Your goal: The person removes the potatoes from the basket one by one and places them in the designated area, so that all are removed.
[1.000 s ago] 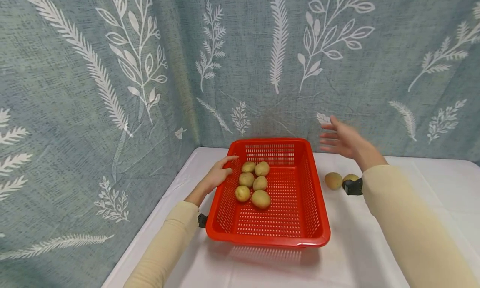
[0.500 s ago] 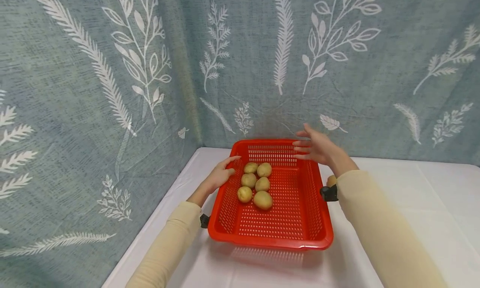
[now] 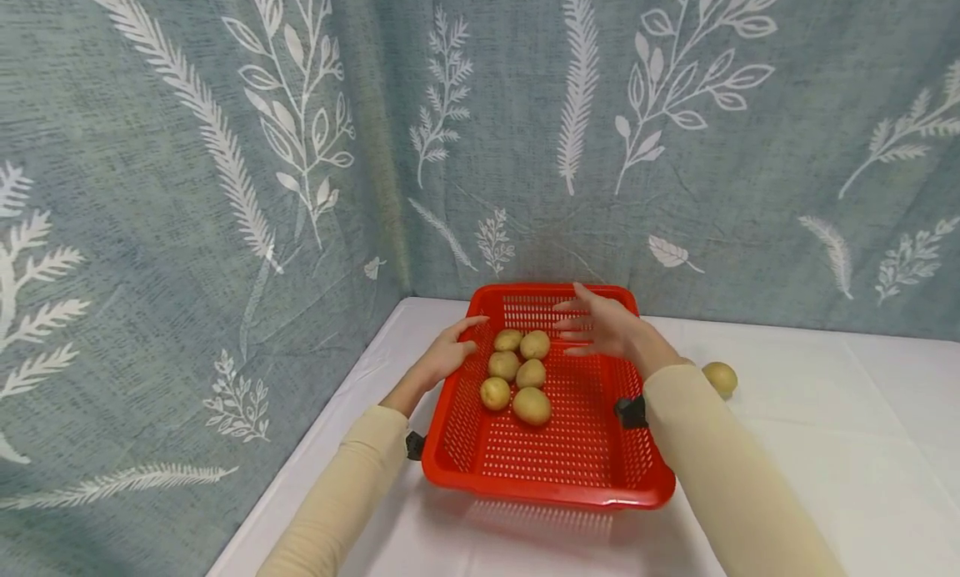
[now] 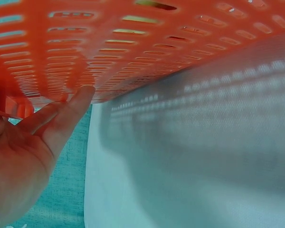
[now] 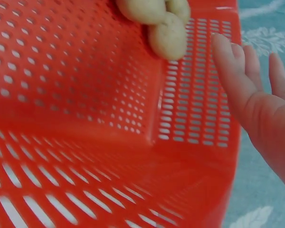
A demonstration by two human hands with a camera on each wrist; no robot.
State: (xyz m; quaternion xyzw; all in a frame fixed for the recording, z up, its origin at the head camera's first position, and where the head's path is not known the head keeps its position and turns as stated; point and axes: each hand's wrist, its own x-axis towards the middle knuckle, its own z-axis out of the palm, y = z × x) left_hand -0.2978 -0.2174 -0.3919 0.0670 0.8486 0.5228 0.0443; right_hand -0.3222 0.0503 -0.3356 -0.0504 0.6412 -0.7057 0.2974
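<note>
My left hand (image 3: 446, 356) is at the left rim of a red perforated plastic basket (image 3: 570, 494), its index finger stretched over the edge. Up close, in the left wrist view, a finger or thumb of the left hand (image 4: 33, 156) meets the basket's slotted outer wall. Several potatoes (image 3: 531, 406) lie in the basket's left half. My right hand (image 3: 607, 327) hovers over the far right part of the basket, fingers spread and nothing in them. The right wrist view shows the right hand (image 5: 268, 109) apart from the potatoes (image 5: 168, 38).
One loose potato (image 3: 720, 378) lies on the white tablecloth (image 3: 840, 427) right of the basket; another beside it is mostly hidden by the right forearm. A grey-green leaf-patterned curtain (image 3: 525, 102) rises behind and to the left of the table.
The right hand has moved left and down, from beyond the basket's right rim to above its inside. The left hand stays at the rim. The view has shifted slightly.
</note>
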